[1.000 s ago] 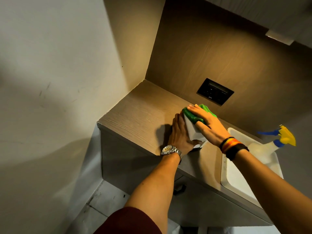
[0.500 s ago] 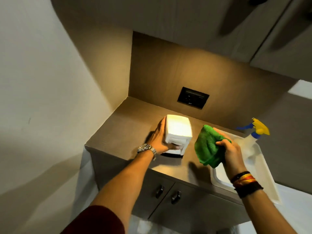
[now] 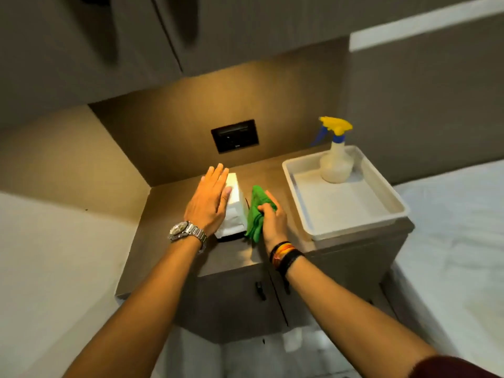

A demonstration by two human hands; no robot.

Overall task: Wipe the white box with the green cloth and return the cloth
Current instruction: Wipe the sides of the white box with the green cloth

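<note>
The white box [image 3: 234, 211] stands on the brown countertop [image 3: 169, 214]. My left hand [image 3: 208, 200] lies flat against its left and top side, fingers stretched out, hiding that face. My right hand [image 3: 272, 219] is closed around the bunched green cloth [image 3: 256, 211], which presses against the box's right side. A dark base shows under the box's near edge.
A white tray [image 3: 346, 211] sits at the right end of the counter with a spray bottle [image 3: 336, 156], yellow-headed, standing in its far part. A black wall socket [image 3: 234, 136] is behind the box. Cabinet doors with dark handles [image 3: 260, 290] are below; a white bed [image 3: 458, 241] lies right.
The cloth hand has come from beside the tray back against the box's right side. My left hand shifted from gripping the box's near left to lying flat over it. The view swung left.
</note>
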